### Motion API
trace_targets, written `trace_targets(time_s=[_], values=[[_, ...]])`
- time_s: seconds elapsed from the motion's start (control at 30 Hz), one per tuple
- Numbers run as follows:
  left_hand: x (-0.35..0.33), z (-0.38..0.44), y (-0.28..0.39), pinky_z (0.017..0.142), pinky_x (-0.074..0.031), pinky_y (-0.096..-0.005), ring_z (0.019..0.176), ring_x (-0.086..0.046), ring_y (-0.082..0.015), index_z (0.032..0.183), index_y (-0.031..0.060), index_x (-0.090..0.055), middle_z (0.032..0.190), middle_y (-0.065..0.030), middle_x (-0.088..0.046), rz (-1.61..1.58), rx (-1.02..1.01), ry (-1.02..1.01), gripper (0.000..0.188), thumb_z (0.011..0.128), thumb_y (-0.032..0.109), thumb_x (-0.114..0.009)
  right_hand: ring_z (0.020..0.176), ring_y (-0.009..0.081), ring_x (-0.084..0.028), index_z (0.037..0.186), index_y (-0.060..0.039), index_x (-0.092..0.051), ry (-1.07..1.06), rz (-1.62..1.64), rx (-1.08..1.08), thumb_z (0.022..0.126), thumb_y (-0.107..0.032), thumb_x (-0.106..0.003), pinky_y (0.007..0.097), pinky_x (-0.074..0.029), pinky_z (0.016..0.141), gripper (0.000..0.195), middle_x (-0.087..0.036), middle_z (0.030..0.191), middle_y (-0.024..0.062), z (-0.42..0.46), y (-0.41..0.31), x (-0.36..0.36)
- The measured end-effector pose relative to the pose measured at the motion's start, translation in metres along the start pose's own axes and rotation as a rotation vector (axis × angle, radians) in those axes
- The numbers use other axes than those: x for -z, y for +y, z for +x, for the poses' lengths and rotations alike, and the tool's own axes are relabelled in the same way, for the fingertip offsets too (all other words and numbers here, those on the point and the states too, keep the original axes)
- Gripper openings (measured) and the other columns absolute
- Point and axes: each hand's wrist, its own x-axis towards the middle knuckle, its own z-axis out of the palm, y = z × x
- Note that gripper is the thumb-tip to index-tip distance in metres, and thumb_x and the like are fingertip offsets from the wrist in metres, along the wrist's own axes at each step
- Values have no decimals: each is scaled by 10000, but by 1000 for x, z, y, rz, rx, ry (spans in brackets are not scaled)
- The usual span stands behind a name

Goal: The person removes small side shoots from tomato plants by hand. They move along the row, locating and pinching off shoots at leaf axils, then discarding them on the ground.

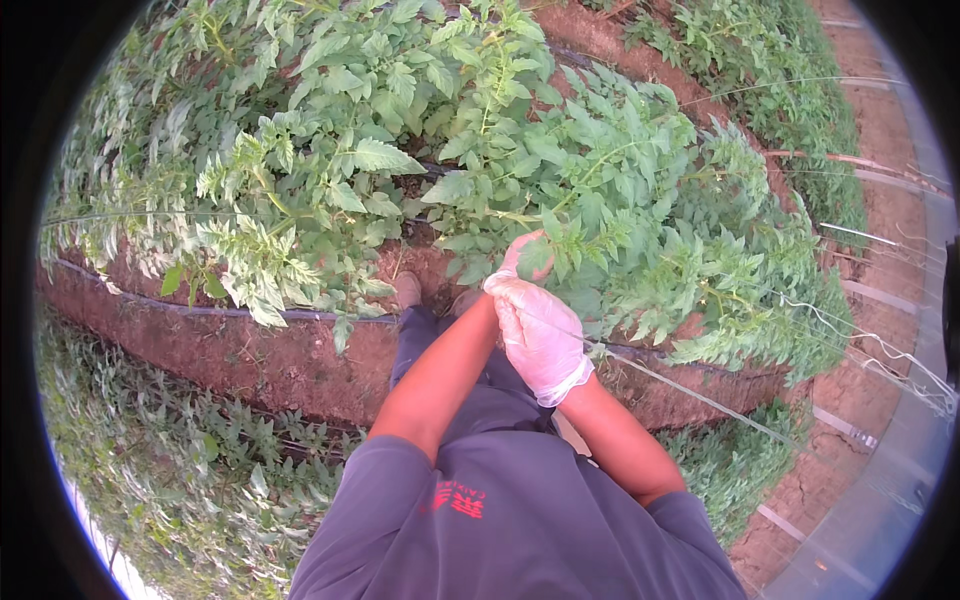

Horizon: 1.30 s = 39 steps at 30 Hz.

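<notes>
My right hand point(541, 334), in a thin translucent white glove, is closed around my left wrist, where the pale edge of a glove seems to bunch up. Just beyond it is my left hand point(517, 259), paler than the bare forearm. Tomato leaves partly cover its fingers, so I cannot tell whether they hold anything. Both hands are in front of my waist, at the near edge of a leafy tomato plant point(592, 187). A taut string point(675, 386) runs across the view by my right glove.
Dense tomato plants point(285, 187) fill the row ahead, with another row point(180, 480) behind me. A dark drip line point(225, 309) lies along the reddish soil path point(300, 367). Strings and a tangled white cord point(862, 334) stretch at the right, near plastic sheeting point(892, 480).
</notes>
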Motion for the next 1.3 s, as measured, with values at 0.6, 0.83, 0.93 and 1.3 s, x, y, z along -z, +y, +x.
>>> trace_targets(time_s=[0.6, 0.83, 0.93, 1.3], values=[[123, -39, 115, 894, -506, -399, 1039, -622, -279, 1298, 64, -601, 1174, -126, -656, 486, 152, -317, 368, 948, 178, -591, 940, 148, -667, 1154, -19, -637, 203, 826, -511, 1017, -88, -479, 283, -502, 883, 220, -718, 956, 74, 48, 92, -23], [145, -66, 77, 1001, -461, -393, 1180, -562, -251, 1370, 110, -556, 1299, -102, -600, 289, 180, -336, 419, 955, 170, -564, 746, 112, -604, 1293, -36, -596, -181, 951, -457, 1016, -86, -471, 287, -506, 809, 308, -634, 800, 34, 55, 85, -23], [159, -77, 46, 1101, -421, -414, 1328, -484, -283, 1448, 136, -482, 1442, -106, -517, 557, 102, -439, 493, 964, 206, -548, 690, 69, -573, 1325, -64, -593, -319, 886, -541, 947, -102, -616, 281, -517, 759, 380, -592, 772, 12, 57, 77, -9], [84, -79, 175, 955, -482, -408, 1097, -627, -295, 1279, 56, -630, 1225, -155, -677, 282, 452, -159, 326, 1014, 207, -513, 1164, 277, -644, 1460, -160, -474, -302, 379, -482, 777, -2, -701, 351, -510, 986, 737, -591, 1382, 153, 4, 78, 19]])
